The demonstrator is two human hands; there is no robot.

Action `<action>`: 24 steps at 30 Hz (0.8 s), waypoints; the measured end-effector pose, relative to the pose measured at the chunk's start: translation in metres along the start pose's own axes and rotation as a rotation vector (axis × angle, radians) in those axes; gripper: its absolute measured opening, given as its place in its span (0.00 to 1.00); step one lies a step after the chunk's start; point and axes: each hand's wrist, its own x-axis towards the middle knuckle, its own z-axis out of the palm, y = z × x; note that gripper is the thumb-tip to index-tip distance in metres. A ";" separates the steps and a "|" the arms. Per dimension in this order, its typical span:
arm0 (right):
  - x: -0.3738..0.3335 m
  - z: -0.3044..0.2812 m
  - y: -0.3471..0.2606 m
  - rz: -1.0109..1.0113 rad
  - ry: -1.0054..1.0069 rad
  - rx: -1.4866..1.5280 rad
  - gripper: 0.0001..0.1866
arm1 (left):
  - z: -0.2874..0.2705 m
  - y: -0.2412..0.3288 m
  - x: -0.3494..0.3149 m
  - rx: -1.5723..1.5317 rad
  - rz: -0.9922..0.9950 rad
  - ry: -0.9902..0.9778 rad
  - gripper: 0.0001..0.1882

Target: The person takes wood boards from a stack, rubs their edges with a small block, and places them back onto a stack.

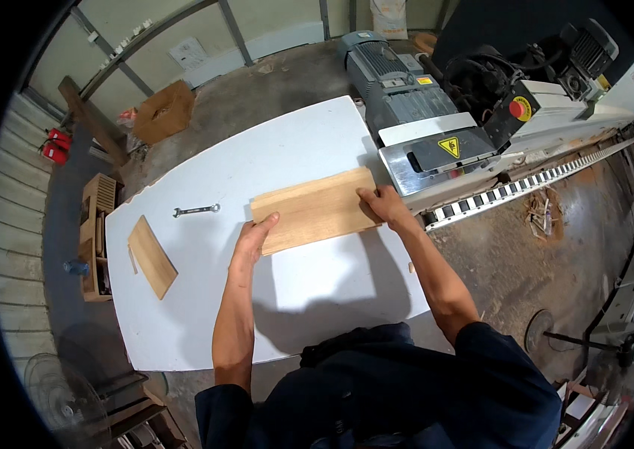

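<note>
Between my two hands is a light brown wooden board (318,213), held over the white table. What lies under its far edge looks like a second board, though I cannot tell for sure. My left hand (255,233) grips the board's left end, thumb on top and fingers hidden beneath. At the right end my right hand (383,205) is closed on it the same way. Farther left on the white table (309,288) lie a metal wrench (196,210) and a smaller wooden board (154,257) with a thin strip beside it.
A machine with a grey motor (399,86), a red stop button (519,109) and a toothed rail (526,183) stands right of the table. A cardboard box (165,112) sits on the floor at the far left. Fans (66,408) stand at the lower left and lower right.
</note>
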 end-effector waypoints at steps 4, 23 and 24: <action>-0.034 0.003 0.020 -0.010 -0.017 0.248 0.19 | 0.001 -0.008 -0.021 -0.025 -0.017 0.025 0.31; -0.104 0.006 0.063 -0.574 -0.191 0.200 0.55 | -0.009 -0.122 -0.129 0.076 0.733 0.199 0.46; -0.103 0.005 0.063 -0.580 -0.175 0.146 0.57 | -0.008 -0.120 -0.129 -0.010 0.709 0.144 0.48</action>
